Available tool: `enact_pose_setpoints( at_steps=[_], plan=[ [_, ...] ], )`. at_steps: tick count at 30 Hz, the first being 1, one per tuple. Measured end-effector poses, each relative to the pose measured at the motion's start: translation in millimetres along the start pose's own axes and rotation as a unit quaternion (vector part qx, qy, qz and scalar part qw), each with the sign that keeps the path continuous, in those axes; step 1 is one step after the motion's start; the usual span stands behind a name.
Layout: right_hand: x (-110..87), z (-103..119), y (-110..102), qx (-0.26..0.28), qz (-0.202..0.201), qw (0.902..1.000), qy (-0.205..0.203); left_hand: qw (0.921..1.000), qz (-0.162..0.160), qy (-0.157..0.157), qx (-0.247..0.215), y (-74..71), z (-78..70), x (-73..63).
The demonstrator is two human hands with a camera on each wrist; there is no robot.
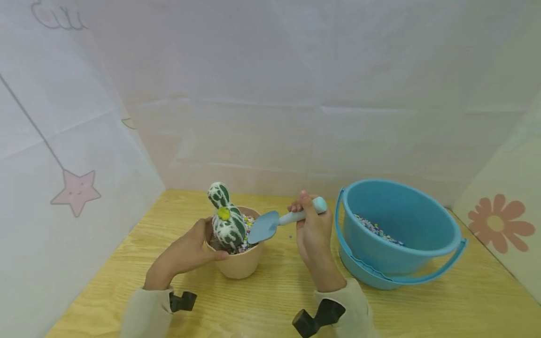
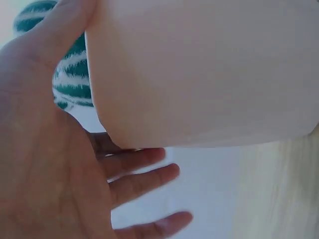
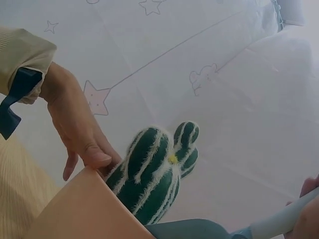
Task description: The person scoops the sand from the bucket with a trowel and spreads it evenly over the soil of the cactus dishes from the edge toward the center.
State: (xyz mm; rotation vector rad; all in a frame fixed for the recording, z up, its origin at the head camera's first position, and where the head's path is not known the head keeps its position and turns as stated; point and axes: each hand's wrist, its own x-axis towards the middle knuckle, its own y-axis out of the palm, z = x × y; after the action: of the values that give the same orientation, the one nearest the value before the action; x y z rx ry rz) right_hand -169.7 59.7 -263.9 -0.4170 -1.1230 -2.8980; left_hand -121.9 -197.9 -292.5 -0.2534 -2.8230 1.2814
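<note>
A green cactus (image 1: pixel 228 230) with white fuzzy stripes and a yellow flower (image 1: pixel 223 213) stands in a peach-coloured pot (image 1: pixel 238 266), toward the pot's left side, its top leaning a little to the left in the head view. Small multicoloured beads (image 1: pixel 247 225) lie in the pot beside it. The left hand (image 1: pixel 186 251) grips the pot by its left side, thumb on the near rim; in the left wrist view several fingers reach out past the pot's wall. The right hand (image 1: pixel 314 230) has its fingers wrapped around the handle of a light-blue trowel (image 1: pixel 287 218). The trowel's blade points left and slants down over the pot's right rim, close to the beads; whether it touches the rim I cannot tell.

To the right of that hand is a large blue bucket (image 1: pixel 372 253), with more beads (image 1: pixel 376 229) inside and its carrying handle (image 1: pixel 422 279) hanging down at the front. Pot and bucket both rest on a wood-grain surface (image 1: pixel 262 305), and one tiny speck (image 1: pixel 290 236) lies between them. Black devices sit at both pale sleeves (image 1: pixel 145 312). Behind hangs a pale sheet (image 1: pixel 253 131), with a pink star (image 1: pixel 77 191) at the left and an orange-red flower print (image 1: pixel 498 222) at the right.
</note>
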Motion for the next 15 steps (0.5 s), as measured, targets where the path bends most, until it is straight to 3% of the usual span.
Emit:
enact_pose_setpoints(
  at_steps=[8,15],
  plan=[
    [1.7,3.2,-2.2,0.008,0.004,0.9999,0.013,0.9996,0.001,0.025,-0.014,2.1,16.4,4.9],
    [1.1,2.9,-1.9,0.004,0.004,0.9998,0.017,0.9994,-0.009,-0.021,0.025,0.8,1.4,1.3]
  ],
)
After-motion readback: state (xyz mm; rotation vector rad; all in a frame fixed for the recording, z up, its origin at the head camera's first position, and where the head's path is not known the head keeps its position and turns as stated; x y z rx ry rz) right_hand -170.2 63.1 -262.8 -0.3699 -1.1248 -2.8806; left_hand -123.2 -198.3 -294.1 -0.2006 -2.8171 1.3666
